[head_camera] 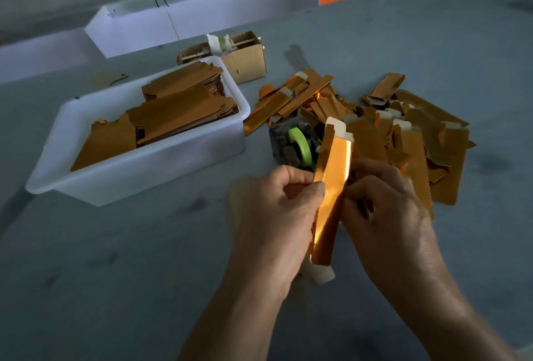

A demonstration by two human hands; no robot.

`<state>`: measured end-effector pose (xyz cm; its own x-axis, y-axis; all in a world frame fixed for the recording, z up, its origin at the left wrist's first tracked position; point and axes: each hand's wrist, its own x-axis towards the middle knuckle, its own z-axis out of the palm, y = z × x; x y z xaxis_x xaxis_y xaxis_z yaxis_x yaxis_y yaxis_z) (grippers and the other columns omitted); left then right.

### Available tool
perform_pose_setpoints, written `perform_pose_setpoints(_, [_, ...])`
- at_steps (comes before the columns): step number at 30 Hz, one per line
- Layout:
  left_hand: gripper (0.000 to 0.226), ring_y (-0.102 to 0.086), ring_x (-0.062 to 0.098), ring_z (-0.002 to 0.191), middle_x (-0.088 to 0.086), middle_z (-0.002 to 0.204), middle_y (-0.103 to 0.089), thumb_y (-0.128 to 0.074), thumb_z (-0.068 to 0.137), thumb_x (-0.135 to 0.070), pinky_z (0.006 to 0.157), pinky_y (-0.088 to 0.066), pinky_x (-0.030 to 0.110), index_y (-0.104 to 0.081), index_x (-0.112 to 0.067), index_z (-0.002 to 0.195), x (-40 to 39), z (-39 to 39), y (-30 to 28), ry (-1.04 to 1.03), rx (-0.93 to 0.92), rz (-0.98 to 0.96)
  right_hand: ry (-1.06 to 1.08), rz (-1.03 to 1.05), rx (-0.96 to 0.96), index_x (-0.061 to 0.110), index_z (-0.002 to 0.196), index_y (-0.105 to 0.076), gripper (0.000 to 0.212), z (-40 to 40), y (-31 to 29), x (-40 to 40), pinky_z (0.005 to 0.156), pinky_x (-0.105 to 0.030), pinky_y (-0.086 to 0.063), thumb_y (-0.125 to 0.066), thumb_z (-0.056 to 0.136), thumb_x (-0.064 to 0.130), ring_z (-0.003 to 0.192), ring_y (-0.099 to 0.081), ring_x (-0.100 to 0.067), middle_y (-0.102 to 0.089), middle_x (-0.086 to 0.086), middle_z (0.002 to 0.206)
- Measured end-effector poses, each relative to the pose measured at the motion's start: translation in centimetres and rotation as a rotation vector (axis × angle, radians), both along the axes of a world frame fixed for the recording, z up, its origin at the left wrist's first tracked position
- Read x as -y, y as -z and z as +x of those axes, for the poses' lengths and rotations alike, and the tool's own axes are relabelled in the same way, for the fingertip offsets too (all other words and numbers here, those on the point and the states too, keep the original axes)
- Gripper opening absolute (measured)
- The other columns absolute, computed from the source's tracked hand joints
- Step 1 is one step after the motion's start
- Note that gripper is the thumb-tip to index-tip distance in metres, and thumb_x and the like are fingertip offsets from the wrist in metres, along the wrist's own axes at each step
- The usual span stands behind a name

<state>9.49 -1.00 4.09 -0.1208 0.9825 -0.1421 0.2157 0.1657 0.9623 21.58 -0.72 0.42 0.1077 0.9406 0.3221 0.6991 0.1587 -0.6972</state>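
**Item 1, in hand.** We hold one gold foil carton (331, 184), long and narrow, above the table (115, 274) and tilted slightly from upright. Its white top flap (338, 127) and bottom flap (323, 274) stand untucked.

**Grip.** Our left hand (274, 216) pinches the carton's left edge between thumb and curled fingers. Our right hand (389, 216) curls round its right edge.

**Step, as we judge it.** We are squaring the flat sleeve into a tube. The next move calls for a steady hold on the sleeve while each end flap is folded in.

**Surroundings.**
- Tape dispenser (300, 148) with a green roll, just behind the carton.
- Loose pile of gold cartons (409, 141), beyond and right.
- White tub (138, 170) of stacked flat blanks (178, 109), left.
- Cardboard box (245, 63), behind the tub.
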Motion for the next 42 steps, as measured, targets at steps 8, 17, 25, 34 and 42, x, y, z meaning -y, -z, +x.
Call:
perform_pose_setpoints(8, [0.007,-0.055,0.001,0.042,-0.008,0.057,-0.065,-0.066,0.087,-0.013,0.041,-0.041,0.011,-0.068,-0.018,0.083,-0.6,-0.3,-0.6,-0.029,0.049,-0.024,-0.094,0.012,-0.224,0.024,0.078,-0.057,0.005,2.0,-3.2,0.5,0.062,-0.021,-0.045,-0.057,0.08,0.028,0.077,-0.057,-0.011,-0.061,0.004,0.089])
perform_pose_setpoints(17, [0.005,-0.074,0.018,0.07,0.008,0.078,-0.075,-0.067,0.083,-0.005,0.06,-0.058,0.022,-0.07,-0.004,0.087,1.0,-0.7,-0.6,0.024,0.368,-0.145,-0.466,-0.235,-0.541,0.033,0.082,-0.07,0.024,2.3,-3.5,0.5,0.055,-0.012,-0.047,-0.056,0.064,0.039,0.071,-0.061,-0.004,-0.069,0.007,0.082])
perform_pose_setpoints(25, [0.005,-0.074,0.021,0.072,0.01,0.076,-0.075,-0.067,0.082,0.0,0.06,-0.059,0.025,-0.07,-0.003,0.081,1.4,-0.6,-0.5,0.016,0.432,-0.183,-0.458,-0.218,-0.471,0.046,0.096,-0.066,0.033,2.0,-2.9,0.6,0.056,-0.01,-0.046,-0.057,0.065,0.04,0.07,-0.061,-0.005,-0.068,0.007,0.08])
perform_pose_setpoints(34, [0.007,-0.074,0.024,0.082,0.013,0.086,-0.075,-0.066,0.084,-0.001,0.075,-0.06,0.031,-0.072,-0.003,0.085,1.6,-1.0,-0.4,0.097,0.481,-0.216,-0.323,-0.222,-0.316,0.054,0.105,-0.04,0.051,1.6,-3.3,0.6,0.062,-0.023,-0.048,-0.057,0.057,0.048,0.072,-0.065,0.002,-0.069,0.02,0.081])
perform_pose_setpoints(42, [0.012,-0.074,0.021,0.078,0.01,0.084,-0.075,-0.067,0.083,-0.012,0.068,-0.06,0.027,-0.069,-0.003,0.091,1.9,-0.9,-0.4,0.08,0.43,-0.161,-0.263,-0.208,-0.214,0.042,0.115,-0.038,0.055,1.1,-3.3,0.8,0.059,-0.005,-0.046,-0.07,0.074,0.024,0.072,-0.061,0.009,-0.064,0.028,0.082])
